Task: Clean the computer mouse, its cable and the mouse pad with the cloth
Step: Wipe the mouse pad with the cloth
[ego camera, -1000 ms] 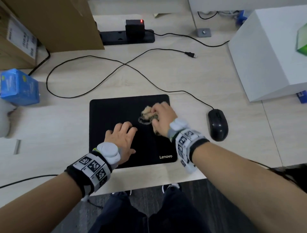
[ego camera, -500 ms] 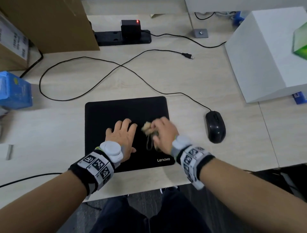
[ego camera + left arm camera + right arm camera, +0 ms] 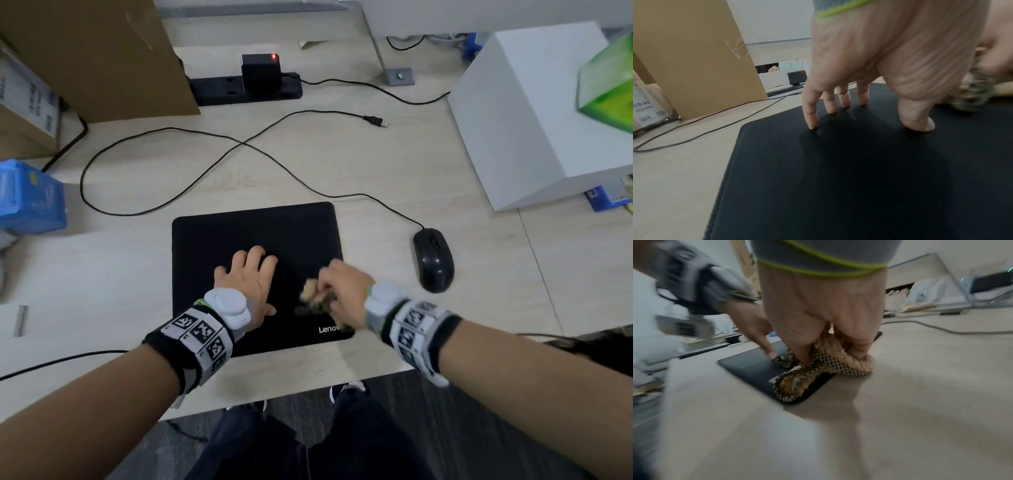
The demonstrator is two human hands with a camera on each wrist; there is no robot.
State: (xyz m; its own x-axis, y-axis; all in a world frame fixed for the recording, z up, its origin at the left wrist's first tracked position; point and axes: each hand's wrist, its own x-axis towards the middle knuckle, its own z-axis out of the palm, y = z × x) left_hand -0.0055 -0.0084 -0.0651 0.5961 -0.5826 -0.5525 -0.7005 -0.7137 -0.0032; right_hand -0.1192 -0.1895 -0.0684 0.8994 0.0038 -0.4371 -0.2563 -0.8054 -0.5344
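right hand [image 3: 346, 291] with cloth [image 3: 824, 363] on mouse pad [image 3: 253, 229]

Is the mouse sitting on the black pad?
No, the mouse sits on the bare desk, to the right of the pad and apart from it.

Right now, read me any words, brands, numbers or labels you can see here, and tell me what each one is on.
"Leno", the rest hidden behind the cloth in the right hand: white print on the near right corner of the mouse pad.
Label with barcodes on the cardboard box: too blurred to read.
Print on the blue box: too small to read.
Square coded markers on both wristbands: patterns, not text.
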